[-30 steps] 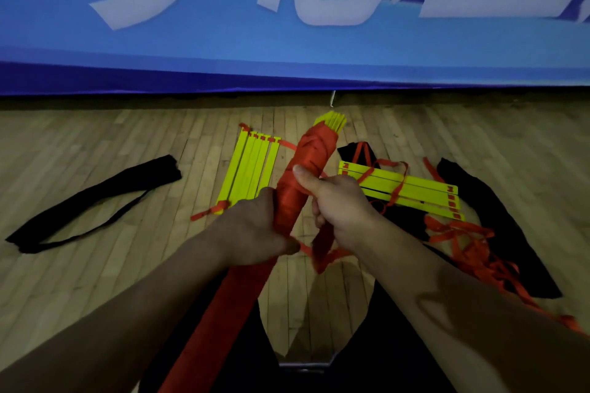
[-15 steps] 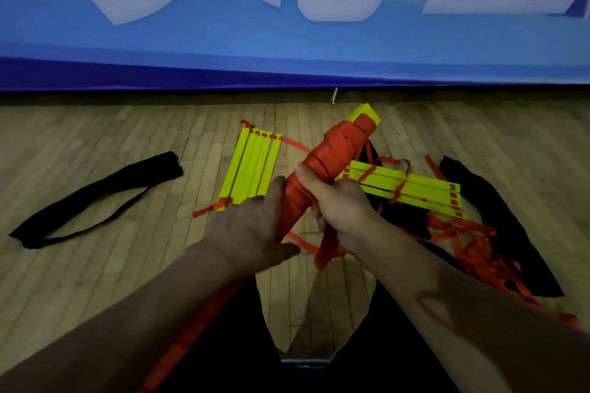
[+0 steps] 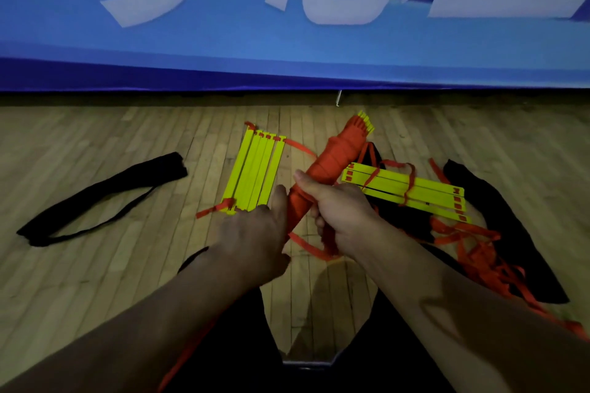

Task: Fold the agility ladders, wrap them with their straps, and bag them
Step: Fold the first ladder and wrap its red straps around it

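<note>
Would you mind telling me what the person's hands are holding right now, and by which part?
The right hand grips the strap-wrapped ladder bundle near its lower end. The left hand rests against that end; its grip cannot be told.

Two bare forearms are seen entering from the lower corners of the frame, ending in the left hand (image 3: 255, 239) and the right hand (image 3: 341, 217). No sleeves, rings or watches are shown. Dark trousers (image 3: 399, 338) are worn, visible at bottom centre.
</note>
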Motion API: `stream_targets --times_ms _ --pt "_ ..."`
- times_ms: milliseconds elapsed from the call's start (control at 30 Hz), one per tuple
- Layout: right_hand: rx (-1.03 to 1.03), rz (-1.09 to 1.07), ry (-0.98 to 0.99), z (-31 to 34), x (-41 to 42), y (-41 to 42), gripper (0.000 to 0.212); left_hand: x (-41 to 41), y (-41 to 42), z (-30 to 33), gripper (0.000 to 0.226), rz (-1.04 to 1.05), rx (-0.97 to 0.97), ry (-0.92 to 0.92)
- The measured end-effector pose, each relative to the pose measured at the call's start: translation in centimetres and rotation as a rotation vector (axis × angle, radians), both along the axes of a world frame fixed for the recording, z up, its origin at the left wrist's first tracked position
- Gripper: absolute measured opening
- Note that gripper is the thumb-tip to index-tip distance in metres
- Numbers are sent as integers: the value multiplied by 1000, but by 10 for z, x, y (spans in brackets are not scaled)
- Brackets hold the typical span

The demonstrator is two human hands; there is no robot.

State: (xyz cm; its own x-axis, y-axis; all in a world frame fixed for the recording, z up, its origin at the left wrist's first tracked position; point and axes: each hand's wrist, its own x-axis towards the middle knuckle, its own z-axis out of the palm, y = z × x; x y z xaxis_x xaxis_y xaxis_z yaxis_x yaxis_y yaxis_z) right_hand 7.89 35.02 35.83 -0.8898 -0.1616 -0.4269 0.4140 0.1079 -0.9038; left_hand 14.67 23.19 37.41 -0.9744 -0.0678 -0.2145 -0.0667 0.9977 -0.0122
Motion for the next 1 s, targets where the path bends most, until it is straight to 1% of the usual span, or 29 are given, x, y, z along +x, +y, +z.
stream_targets --times_ms 33,67,100,167,200,233,267,300,333,400,433,467,500,533,600,633,667,700,733,767,800,833,900,933,967,1000 --pt "-15 -10 15 0 0 -1 41 -1 0 0 84 8 -1 4" --pt "-46 0 35 0 1 0 40 -4 -6 0 75 35 121 -15" --pt "-82 31 47 0 2 4 39 -7 -15 3 68 93 388 -56" --pt "-165 131 5 -2 5 13 38 -9 -31 12 57 274 1039 -181" --pt "-218 172 -38 -5 5 17 37 -9 -35 14 54 332 1225 -218" --pt "-263 189 -73 -7 6 20 38 -9 -35 16 52 331 1285 -243" --pt "-276 180 -87 -10 6 21 39 -8 -33 16 53 302 1228 -249" --pt "-260 148 -95 -11 6 19 41 -7 -29 14 59 250 1086 -228" --pt "-228 102 -100 -12 7 17 42 -7 -23 11 71 183 880 -188" --pt "-163 17 -102 -13 7 12 43 -5 -11 4 105 76 405 -116" --pt "-134 -3 -88 -12 5 10 43 -5 -7 -1 113 43 207 -66" --pt "-108 -10 -65 -11 5 9 43 -4 -4 -5 114 32 128 -33" --pt "-91 -12 -34 -11 4 7 43 -6 -6 -6 111 45 169 -45" --pt "-85 -7 4 -10 3 7 44 -9 -11 -5 106 65 354 -72" --pt "-121 34 74 -7 0 10 44 -13 -24 5 98 176 926 -146" --pt "-171 75 80 -4 -1 12 43 -13 -29 9 94 235 1178 -181" --pt "-247 120 52 -3 -1 14 41 -13 -32 13 91 269 1336 -211" --pt "-338 157 -1 -1 -1 16 38 -12 -32 16 88 269 1404 -246" --pt "-414 180 -50 -1 0 17 36 -12 -32 17 87 263 1388 -274" --pt "-441 179 -71 -1 1 16 37 -13 -32 17 87 246 1292 -288" --pt "-418 150 -70 -3 2 14 37 -14 -31 15 88 218 1125 -272" --pt "-363 103 -57 -4 2 11 39 -14 -29 13 90 188 916 -224" --pt "-203 13 -26 -4 1 3 43 -12 -22 6 103 108 462 -77" --pt "-136 -11 -6 -3 1 -1 44 -9 -18 0 104 65 289 -13" --pt "-91 -13 22 -1 0 -2 45 -6 -15 -4 98 49 229 38" --pt "-68 6 55 -1 -1 -2 43 -5 -17 -4 90 54 257 43"
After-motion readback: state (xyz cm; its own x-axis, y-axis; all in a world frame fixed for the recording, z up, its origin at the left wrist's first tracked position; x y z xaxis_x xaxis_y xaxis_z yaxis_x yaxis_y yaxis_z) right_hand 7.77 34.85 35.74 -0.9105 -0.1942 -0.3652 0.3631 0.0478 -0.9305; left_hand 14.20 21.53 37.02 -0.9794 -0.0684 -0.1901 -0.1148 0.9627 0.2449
